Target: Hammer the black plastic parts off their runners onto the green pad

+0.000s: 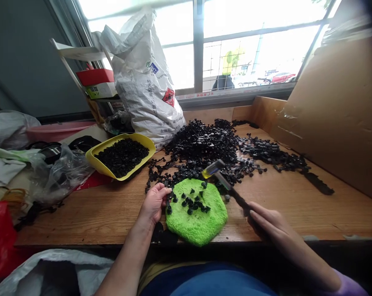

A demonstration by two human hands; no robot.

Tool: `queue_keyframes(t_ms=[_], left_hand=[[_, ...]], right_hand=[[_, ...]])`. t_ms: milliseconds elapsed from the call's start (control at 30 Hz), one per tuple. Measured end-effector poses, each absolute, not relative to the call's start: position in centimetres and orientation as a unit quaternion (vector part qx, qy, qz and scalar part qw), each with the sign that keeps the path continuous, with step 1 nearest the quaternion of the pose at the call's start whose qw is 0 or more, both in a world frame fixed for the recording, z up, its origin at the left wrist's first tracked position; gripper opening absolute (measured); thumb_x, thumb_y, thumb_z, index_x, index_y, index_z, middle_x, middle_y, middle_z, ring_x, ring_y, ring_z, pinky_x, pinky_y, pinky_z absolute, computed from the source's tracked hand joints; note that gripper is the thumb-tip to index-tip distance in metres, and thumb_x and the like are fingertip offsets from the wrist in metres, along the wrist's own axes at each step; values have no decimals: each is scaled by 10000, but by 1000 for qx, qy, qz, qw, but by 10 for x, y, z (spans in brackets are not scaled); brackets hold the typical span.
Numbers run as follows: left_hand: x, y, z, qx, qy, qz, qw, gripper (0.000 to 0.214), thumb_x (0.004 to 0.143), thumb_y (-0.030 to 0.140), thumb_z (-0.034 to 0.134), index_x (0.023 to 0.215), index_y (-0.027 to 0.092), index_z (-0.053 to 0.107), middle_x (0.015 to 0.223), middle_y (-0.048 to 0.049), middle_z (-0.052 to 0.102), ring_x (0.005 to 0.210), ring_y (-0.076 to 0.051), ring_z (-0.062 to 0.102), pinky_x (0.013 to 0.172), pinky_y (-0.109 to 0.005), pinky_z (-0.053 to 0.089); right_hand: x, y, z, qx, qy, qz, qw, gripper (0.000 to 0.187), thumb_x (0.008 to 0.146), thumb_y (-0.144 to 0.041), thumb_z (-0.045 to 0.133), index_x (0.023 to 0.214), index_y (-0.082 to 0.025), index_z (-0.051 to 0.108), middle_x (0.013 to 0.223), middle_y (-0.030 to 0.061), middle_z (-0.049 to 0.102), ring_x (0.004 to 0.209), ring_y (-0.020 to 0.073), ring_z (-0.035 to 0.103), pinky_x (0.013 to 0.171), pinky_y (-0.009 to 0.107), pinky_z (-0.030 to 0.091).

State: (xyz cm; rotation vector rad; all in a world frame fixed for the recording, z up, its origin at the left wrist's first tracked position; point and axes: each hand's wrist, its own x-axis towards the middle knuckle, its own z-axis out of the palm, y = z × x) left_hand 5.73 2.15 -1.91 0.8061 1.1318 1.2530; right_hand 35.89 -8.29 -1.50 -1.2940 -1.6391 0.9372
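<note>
My right hand (267,220) grips the dark handle of a small hammer (224,181). The hammer's head, with one yellow end, is raised over the far right edge of a bright green fuzzy pad (198,228). My left hand (155,201) is at the pad's left edge, thumb and fingers pinched on a small black sprue of moulded pieces (169,209), partly hidden by the fingers. Several loose black pieces with round heads (190,204) lie in the middle of the pad. Just beyond the pad spreads a large heap of similar black pieces (204,142), many still joined by thin stems.
A yellow tub (90,158) full of small black pieces stands at the left. Behind it rises a white printed sack (142,90). Clear plastic bags (61,166) lie further left. A cardboard sheet (333,111) leans along the right side of the wooden table (296,213).
</note>
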Motion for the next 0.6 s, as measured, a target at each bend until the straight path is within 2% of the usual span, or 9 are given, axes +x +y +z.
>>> queue_keyframes(t_ms=[167,300,400,467,600], left_hand=[[59,19,-16,361,475,536,597,332,561,204,706,707,195,408,530,102,466,377,-24,412,334,-121,237],[60,19,-13,368,472,535,596,326,565,203,692,676,193,385,499,105,444,362,-21,382,336,-123,207],[60,20,-14,370,471,531,599,324,569,209,688,682,196,384,514,100,458,375,-29,406,349,-125,238],[59,21,-16,375,469,532,597,312,573,215,683,686,195,393,518,96,463,374,-30,403,344,-127,228],[59,22,-19,383,467,538,588,267,584,189,657,646,183,397,474,102,423,345,-14,333,324,-129,178]], right_hand=[[329,-69,4,-481,-769,246,341,154,909,-268,388,851,-222,523,629,7,533,535,154,480,506,261,322],[315,-61,8,-491,-810,173,270,180,901,-273,396,754,-228,490,578,1,513,500,161,466,482,267,280],[312,-62,14,-491,-797,164,312,175,922,-260,331,816,-228,467,611,9,520,512,165,482,489,267,302],[310,-65,17,-499,-793,172,305,188,926,-259,313,819,-225,464,623,14,534,507,163,489,482,265,306],[306,-68,18,-526,-820,143,173,231,924,-268,310,766,-215,470,592,11,537,516,171,503,477,265,293]])
